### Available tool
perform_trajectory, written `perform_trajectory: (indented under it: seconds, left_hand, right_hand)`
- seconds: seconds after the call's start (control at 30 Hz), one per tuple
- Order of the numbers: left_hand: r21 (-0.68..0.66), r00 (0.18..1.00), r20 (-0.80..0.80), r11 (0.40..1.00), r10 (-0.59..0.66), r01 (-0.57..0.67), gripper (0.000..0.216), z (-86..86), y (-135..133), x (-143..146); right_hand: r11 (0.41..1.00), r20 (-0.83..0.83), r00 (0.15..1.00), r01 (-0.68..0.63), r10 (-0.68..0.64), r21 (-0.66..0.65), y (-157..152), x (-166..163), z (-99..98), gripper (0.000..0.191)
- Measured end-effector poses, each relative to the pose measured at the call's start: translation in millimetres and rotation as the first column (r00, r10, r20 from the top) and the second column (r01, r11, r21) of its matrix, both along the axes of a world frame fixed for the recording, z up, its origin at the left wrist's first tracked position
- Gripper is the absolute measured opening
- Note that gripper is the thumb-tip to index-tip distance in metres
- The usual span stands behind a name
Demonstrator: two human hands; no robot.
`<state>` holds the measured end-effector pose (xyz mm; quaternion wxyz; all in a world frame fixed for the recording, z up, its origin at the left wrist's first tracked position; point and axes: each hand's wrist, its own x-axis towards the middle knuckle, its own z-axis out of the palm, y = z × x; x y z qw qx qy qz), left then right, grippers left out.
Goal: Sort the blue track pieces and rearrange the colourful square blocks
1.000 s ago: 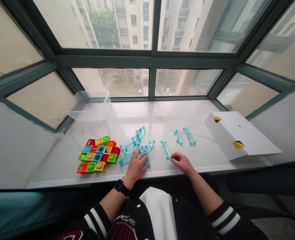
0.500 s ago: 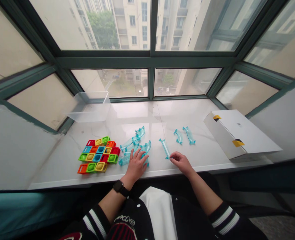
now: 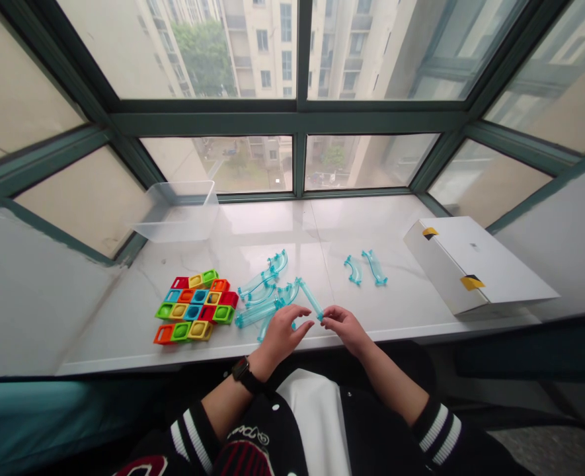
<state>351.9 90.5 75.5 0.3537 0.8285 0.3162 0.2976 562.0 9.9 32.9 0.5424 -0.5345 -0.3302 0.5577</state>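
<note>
My right hand [image 3: 346, 328] pinches the lower end of a straight clear-blue plastic track piece [image 3: 311, 297], which slants up and to the left. My left hand [image 3: 279, 337] lies just left of it, fingers apart and tips close to that piece. Beneath the left palm a clear-blue track piece [image 3: 266, 328] pokes out toward the sill's front edge. Other clear-blue curved track pieces [image 3: 267, 276] lie in a loose heap beyond the left hand. Two more, a curved track piece [image 3: 353, 270] and a longer track piece [image 3: 374, 268], lie apart to the right.
Left of the hands lies a flat assembly of colourful hollow square blocks [image 3: 195, 307] on the white marble sill [image 3: 292, 231]. A clear plastic bin [image 3: 176, 211] stands at the back left. A white cardboard box [image 3: 470, 268] lies at the right, below the window frame [image 3: 297, 119].
The straight track piece has been moved left and tilted by my right hand. My left hand has slid right toward it, and the pieces around that hand have shifted.
</note>
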Motion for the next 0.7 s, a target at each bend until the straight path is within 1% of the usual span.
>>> perform_trajectory:
  seconds: [0.1,0.23,0.33,0.43,0.53,0.7]
  left_hand:
    - [-0.011,1.0,0.01,1.0,0.009,-0.009,0.014,2.3,-3,1]
    - [-0.02,1.0,0.012,1.0,0.003,-0.003,0.009,3.0,-6,1]
    - [-0.035,1.0,0.009,0.999,0.002,-0.001,0.006,-1.2,-6,1]
    - [-0.068,1.0,0.005,0.998,0.008,-0.007,0.005,-9.0,-6,2]
    - [-0.117,1.0,0.0,0.993,0.011,-0.01,0.006,-16.4,-5,3]
    - [-0.179,1.0,-0.008,0.984,0.012,-0.013,0.011,-21.9,-7,5]
  right_hand:
    - [0.999,0.006,0.999,-0.049,0.049,0.014,0,-7,3.0,0.03]
    - [0.997,0.071,0.996,-0.057,0.053,0.048,1,-8,4.2,0.03]
    - [0.995,0.143,0.988,-0.064,0.053,0.072,1,-5,1.7,0.029]
    - [0.993,0.219,0.974,-0.077,0.055,0.092,0,-2,-0.2,0.025]
    - [0.988,0.331,0.943,-0.087,0.039,0.129,-1,-2,0.8,0.019]
    - [0.973,0.518,0.855,-0.087,-0.038,0.216,-1,2,1.7,0.01]
